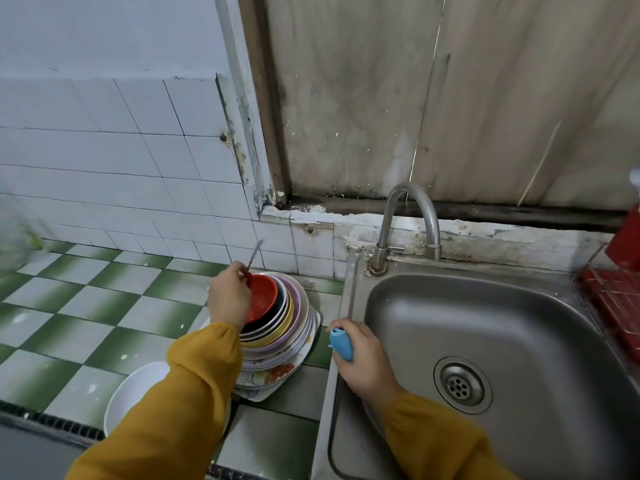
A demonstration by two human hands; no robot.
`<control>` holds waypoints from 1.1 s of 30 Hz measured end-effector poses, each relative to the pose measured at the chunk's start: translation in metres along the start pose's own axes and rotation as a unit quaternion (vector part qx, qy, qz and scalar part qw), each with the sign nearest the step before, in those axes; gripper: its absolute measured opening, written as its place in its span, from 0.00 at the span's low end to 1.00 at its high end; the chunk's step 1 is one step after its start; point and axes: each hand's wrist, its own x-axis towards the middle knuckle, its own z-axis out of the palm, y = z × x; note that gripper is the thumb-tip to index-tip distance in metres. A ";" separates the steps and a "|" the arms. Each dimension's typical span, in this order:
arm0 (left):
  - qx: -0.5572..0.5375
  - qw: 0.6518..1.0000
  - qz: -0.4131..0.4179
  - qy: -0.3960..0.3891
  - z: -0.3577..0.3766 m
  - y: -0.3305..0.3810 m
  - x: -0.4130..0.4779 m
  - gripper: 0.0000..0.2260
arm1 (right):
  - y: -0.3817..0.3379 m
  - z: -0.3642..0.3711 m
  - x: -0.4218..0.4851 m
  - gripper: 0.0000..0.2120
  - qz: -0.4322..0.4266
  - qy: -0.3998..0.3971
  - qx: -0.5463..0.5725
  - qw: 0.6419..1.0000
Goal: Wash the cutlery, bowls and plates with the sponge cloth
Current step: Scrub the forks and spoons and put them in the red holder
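Observation:
A stack of plates and bowls (298, 327) stands on the green-and-white tiled counter (104, 299), left of the sink, with a red bowl (263, 297) on top. My left hand (228, 296) is over the stack and pinches a thin metal piece of cutlery (255, 252) that points up and away. My right hand (360, 358) grips the rolled blue sponge cloth (341, 342) at the sink's left rim. A white bowl (135, 393) sits near the counter's front, partly hidden by my left sleeve.
The steel sink (519, 323) with its drain (462, 384) lies to the right, below a curved tap (408, 220). A red rack (616, 299) stands at the far right edge. A tiled wall and a worn wooden board rise behind.

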 end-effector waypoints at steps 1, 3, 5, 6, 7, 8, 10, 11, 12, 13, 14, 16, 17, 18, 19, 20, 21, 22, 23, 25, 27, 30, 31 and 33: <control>-0.044 0.999 -0.029 0.014 -0.005 0.004 -0.002 0.09 | -0.002 -0.002 0.000 0.20 -0.003 0.003 0.018 1.000; -0.110 0.991 -0.063 0.038 -0.013 0.013 -0.009 0.07 | -0.007 -0.008 -0.001 0.22 -0.007 0.022 0.077 0.997; -0.160 0.983 -0.073 0.043 -0.018 0.022 -0.018 0.05 | -0.011 -0.014 -0.002 0.22 0.019 0.052 0.161 0.985; -0.188 0.978 -0.078 0.039 -0.018 0.028 -0.024 0.04 | -0.015 -0.019 -0.001 0.21 0.045 0.061 0.220 0.973; -0.219 0.972 -0.085 0.026 -0.018 0.034 -0.032 0.03 | -0.018 -0.024 0.000 0.19 0.079 0.062 0.291 0.951; -0.246 0.965 -0.090 0.008 -0.016 0.040 -0.040 0.03 | -0.022 -0.032 0.001 0.18 0.118 0.061 0.366 0.921; -0.281 0.955 -0.090 -0.030 -0.011 0.056 -0.061 0.04 | -0.029 -0.048 0.002 0.18 0.169 0.073 0.492 0.851; -0.302 0.948 -0.092 -0.046 -0.007 0.066 -0.074 0.06 | -0.031 -0.057 0.002 0.19 0.172 0.087 0.528 0.827; -0.329 0.938 -0.095 -0.058 -0.004 0.077 -0.086 0.07 | -0.032 -0.065 0.000 0.20 0.167 0.099 0.550 0.812; -0.351 0.929 -0.096 -0.069 0.000 0.087 -0.098 0.06 | -0.033 -0.072 -0.001 0.21 0.156 0.106 0.563 0.805; -0.365 0.922 -0.095 -0.083 0.004 0.097 -0.109 0.04 | -0.033 -0.080 -0.003 0.22 0.140 0.111 0.564 0.806; -0.381 0.913 -0.097 -0.112 0.013 0.114 -0.130 0.04 | -0.033 -0.097 -0.010 0.22 0.110 0.111 0.532 0.832; -0.385 0.910 -0.094 -0.123 0.017 0.121 -0.139 0.04 | -0.032 -0.105 -0.014 0.22 0.097 0.103 0.504 0.852; -0.386 0.909 -0.086 -0.130 0.021 0.129 -0.147 0.06 | -0.029 -0.113 -0.018 0.22 0.090 0.089 0.476 0.870; -0.386 0.910 -0.074 -0.136 0.025 0.137 -0.156 0.08 | -0.026 -0.120 -0.024 0.23 0.089 0.069 0.454 0.884; -0.389 0.908 -0.066 -0.140 0.029 0.144 -0.163 0.11 | -0.021 -0.125 -0.029 0.25 0.091 0.045 0.434 0.895; -0.389 0.908 -0.057 -0.144 0.032 0.153 -0.171 0.12 | -0.016 -0.129 -0.034 0.29 0.092 0.021 0.410 0.907; -0.390 0.907 -0.051 -0.148 0.035 0.162 -0.178 0.13 | -0.011 -0.133 -0.041 0.34 0.092 0.003 0.387 0.917; -0.382 0.910 -0.045 -0.153 0.037 0.169 -0.185 0.12 | -0.007 -0.137 -0.045 0.38 0.094 -0.002 0.369 0.925; -0.377 0.908 -0.045 -0.180 0.043 0.181 -0.196 0.08 | 0.005 -0.149 -0.053 0.41 0.116 0.001 0.340 0.933; -0.383 0.897 -0.054 -0.213 0.048 0.189 -0.208 0.07 | 0.016 -0.164 -0.057 0.36 0.131 -0.010 0.296 0.946; -0.368 0.899 -0.060 -0.229 0.059 0.199 -0.224 0.08 | 0.027 -0.184 -0.061 0.15 0.137 -0.027 0.232 0.963; -0.361 0.902 -0.058 -0.231 0.062 0.202 -0.229 0.09 | 0.029 -0.188 -0.062 0.10 0.134 -0.031 0.202 0.970; -0.362 0.901 -0.065 -0.230 0.065 0.210 -0.237 0.10 | 0.032 -0.196 -0.063 0.09 0.121 -0.024 0.133 0.983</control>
